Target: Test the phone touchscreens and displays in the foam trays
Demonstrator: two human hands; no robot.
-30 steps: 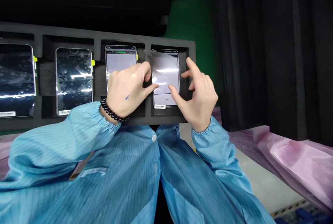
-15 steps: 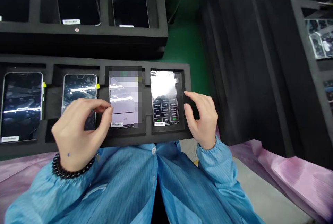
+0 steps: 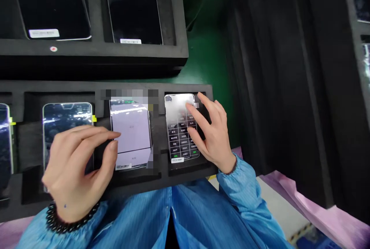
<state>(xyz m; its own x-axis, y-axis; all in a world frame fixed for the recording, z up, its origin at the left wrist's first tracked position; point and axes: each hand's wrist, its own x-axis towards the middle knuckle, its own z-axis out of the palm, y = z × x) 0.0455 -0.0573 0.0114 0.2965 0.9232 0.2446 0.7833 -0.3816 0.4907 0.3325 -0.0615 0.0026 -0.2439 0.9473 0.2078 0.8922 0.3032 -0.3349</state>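
Observation:
A smartphone with a lit grid menu (image 3: 182,137) lies in the right-hand slot of a black foam tray (image 3: 185,88). My right hand (image 3: 212,129) is over its right side, fingers spread and holding nothing; whether a fingertip touches the screen I cannot tell. To its left lies a phone with a pale lilac screen (image 3: 131,129), partly blurred out. My left hand (image 3: 81,164) is at that phone's left edge, thumb and forefinger slightly apart with nothing between them. Beneath the left hand, a dark-screened phone (image 3: 68,112) with a yellow tab is partly covered.
Beyond the near tray stands a second black tray (image 3: 170,50) with large dark-screened devices (image 3: 134,10) bearing white labels. Another dark phone (image 3: 4,141) sits at the far left. Dark foam stacks (image 3: 268,68) rise on the right, beside a green surface (image 3: 202,60).
My right hand has moved left from beside the grid-menu phone to over its screen. That phone's menu has scrolled or shifted. The view has moved, so the trays appear lower.

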